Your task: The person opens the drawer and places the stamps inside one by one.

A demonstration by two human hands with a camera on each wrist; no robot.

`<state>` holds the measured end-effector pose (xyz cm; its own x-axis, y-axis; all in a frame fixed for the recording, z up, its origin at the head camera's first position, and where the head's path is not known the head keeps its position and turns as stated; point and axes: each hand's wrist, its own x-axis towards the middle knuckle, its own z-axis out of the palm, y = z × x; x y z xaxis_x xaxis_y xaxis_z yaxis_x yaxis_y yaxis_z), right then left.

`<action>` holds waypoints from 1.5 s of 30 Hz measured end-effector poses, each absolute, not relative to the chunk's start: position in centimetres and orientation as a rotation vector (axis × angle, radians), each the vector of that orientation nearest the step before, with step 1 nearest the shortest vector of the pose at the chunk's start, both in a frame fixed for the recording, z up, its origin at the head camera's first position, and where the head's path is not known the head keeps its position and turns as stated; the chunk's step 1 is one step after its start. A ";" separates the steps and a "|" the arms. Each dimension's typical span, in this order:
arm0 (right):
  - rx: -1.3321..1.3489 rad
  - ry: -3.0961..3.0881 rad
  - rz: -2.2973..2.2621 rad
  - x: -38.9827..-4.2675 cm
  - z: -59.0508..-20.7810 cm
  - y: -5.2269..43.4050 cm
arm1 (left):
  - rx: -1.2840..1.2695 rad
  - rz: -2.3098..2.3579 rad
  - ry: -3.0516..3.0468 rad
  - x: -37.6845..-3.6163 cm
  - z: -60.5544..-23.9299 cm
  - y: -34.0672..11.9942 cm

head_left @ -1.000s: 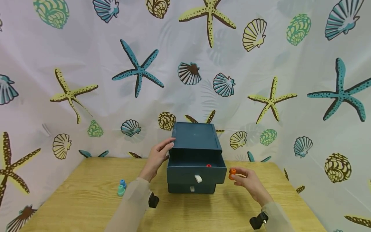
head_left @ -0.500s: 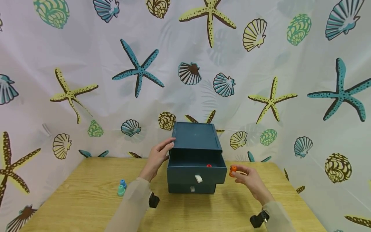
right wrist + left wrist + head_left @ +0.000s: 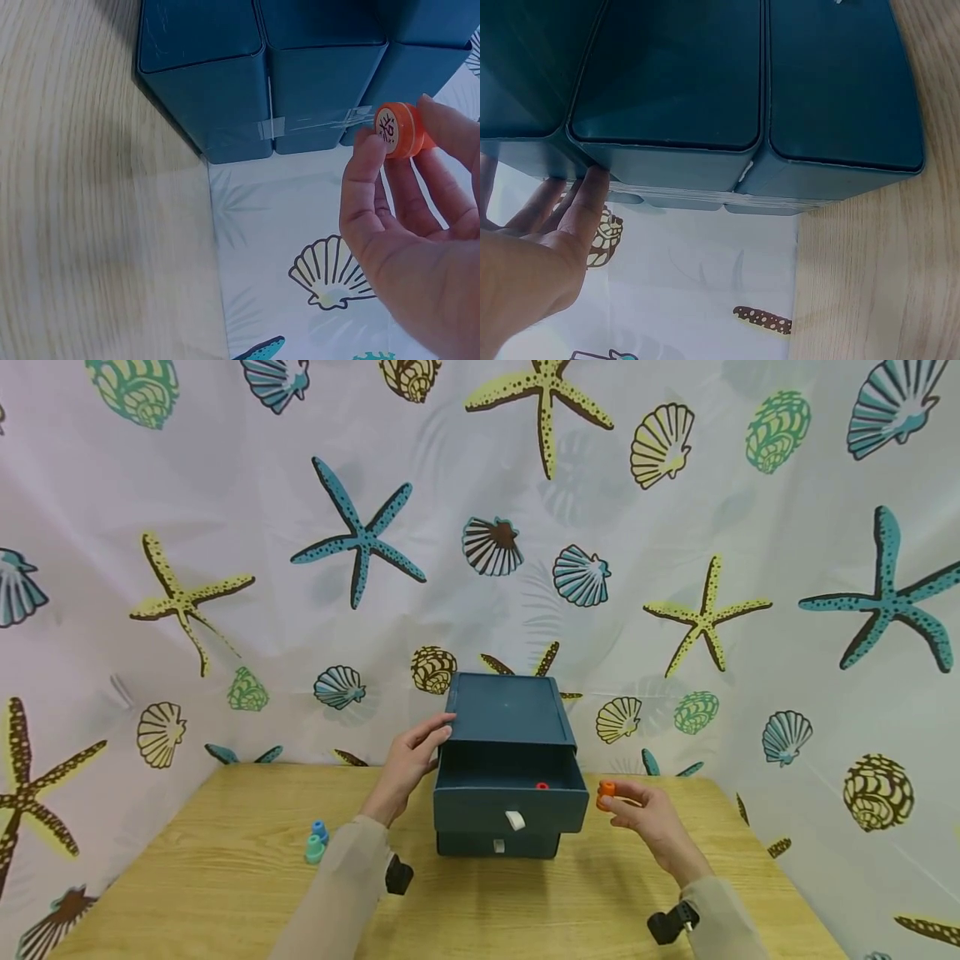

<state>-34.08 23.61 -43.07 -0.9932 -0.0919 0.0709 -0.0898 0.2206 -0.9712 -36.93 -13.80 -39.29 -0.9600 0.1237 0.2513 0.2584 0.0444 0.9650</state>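
Observation:
A dark blue drawer box [image 3: 510, 706] stands at the middle of the table, its upper drawer [image 3: 472, 810] pulled out toward me. The fingers of my left hand [image 3: 408, 764] rest against the box's left side near the top; in the left wrist view they lie fairly straight along it. My right hand [image 3: 652, 818] pinches an orange toy stamp [image 3: 399, 129] between thumb and fingers, just right of the drawer. The stamp's round patterned face shows in the right wrist view. Inside the drawer, the top of a small red piece [image 3: 542, 786] shows above the front wall.
Left of my left forearm stand a blue stamp [image 3: 319, 831] and a mint green stamp [image 3: 314, 850], close together on the wooden table [image 3: 225, 893]. The lower drawer [image 3: 465, 844] is pushed in. A shell-patterned cloth [image 3: 480, 627] hangs behind and at both sides.
My right hand has risen slightly with the orange stamp. The left hand keeps its place on the box, and the head view has tilted down a little.

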 end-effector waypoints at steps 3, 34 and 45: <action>-0.206 2.455 -1.949 -33.9 -42.7 23.4 | -0.396 -2.074 -2.195 -37.0 -39.3 -13.8; -0.408 2.421 -2.158 -33.3 -39.7 21.8 | -0.431 -2.075 -2.221 -34.1 -37.0 -13.4; -0.432 2.411 -2.226 -33.0 -38.0 20.4 | -0.417 -2.065 -2.210 -36.6 -39.1 -13.7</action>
